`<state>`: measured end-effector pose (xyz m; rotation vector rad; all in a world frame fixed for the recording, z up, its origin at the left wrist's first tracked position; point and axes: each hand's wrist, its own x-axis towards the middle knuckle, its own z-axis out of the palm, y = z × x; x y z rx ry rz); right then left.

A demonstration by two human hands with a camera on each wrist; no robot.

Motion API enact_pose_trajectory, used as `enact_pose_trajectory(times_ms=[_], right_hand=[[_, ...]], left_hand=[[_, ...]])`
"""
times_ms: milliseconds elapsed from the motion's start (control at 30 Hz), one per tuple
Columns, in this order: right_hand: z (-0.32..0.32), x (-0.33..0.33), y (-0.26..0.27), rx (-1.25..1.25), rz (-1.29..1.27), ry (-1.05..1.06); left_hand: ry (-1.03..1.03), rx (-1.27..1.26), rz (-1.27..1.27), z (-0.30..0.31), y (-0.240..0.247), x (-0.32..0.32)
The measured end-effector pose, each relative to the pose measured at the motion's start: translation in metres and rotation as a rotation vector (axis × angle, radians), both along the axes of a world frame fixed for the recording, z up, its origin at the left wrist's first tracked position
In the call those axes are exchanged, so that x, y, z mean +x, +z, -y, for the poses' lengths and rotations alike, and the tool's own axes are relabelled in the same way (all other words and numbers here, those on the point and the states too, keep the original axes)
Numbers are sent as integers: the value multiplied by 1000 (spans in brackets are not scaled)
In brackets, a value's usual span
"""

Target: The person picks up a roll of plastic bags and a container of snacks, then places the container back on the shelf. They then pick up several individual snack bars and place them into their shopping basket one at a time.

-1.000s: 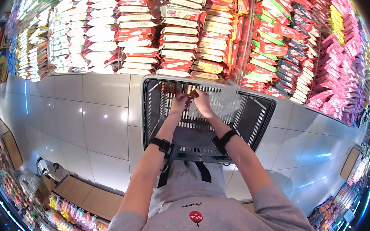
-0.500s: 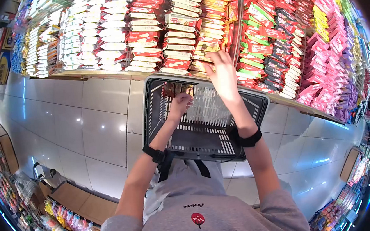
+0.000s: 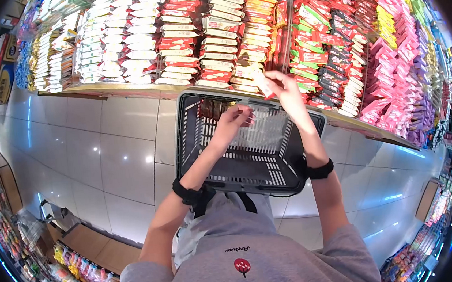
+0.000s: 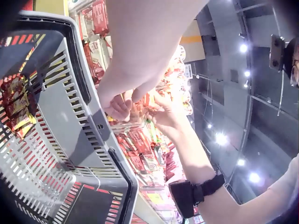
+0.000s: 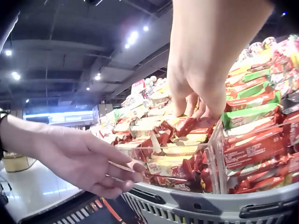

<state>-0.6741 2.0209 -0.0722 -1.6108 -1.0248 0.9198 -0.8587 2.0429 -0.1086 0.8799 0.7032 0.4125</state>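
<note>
My right hand [image 3: 286, 88] pinches a white, yellow and red snack packet [image 3: 262, 83] by its end, at the front of the display just beyond the basket's far rim. In the right wrist view, the fingers of that hand [image 5: 198, 88] reach down onto the packets from above. My left hand [image 3: 233, 123] hovers over the grey shopping basket [image 3: 239, 168] with relaxed, bent fingers and holds nothing. The right wrist view has this left hand [image 5: 88, 161] palm-side on, close to the display's front packets. Several red and gold packets [image 4: 18, 107] lie inside the basket.
Stacked white packets [image 3: 139, 38], red and green packets [image 3: 310, 58] and pink packets [image 3: 393, 83] fill the display. Clear dividers [image 5: 216, 158] separate the sections. Tiled floor [image 3: 114, 151] runs around the basket, with a brown bench-like ledge [image 3: 98, 248] behind at left.
My right hand has gone from inside the basket up to the display and now grips a packet, drawn slightly toward the basket. My left hand has shifted a little right and up over the basket.
</note>
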Motion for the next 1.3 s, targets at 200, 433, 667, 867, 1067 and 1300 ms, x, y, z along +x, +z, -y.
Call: enact_pose_trajectory(times_ms=[200, 433, 667, 867, 1067, 1300], right_hand=[[21, -21, 8, -77, -247, 133], [-19, -6, -9, 22, 553, 6], [-47, -18, -22, -104, 1070, 236], [-47, -15, -13, 23, 1155, 329], [-47, -21, -14, 94, 1334, 338], [-44, -15, -18, 173, 1340, 431]], left_hand=[[148, -78, 147, -9, 34, 9], [177, -87, 5, -10, 18, -4], [205, -75, -70, -9, 22, -15], [196, -59, -89, -12, 24, -17], [188, -85, -80, -13, 26, -15], [247, -132, -28, -15, 39, -13]])
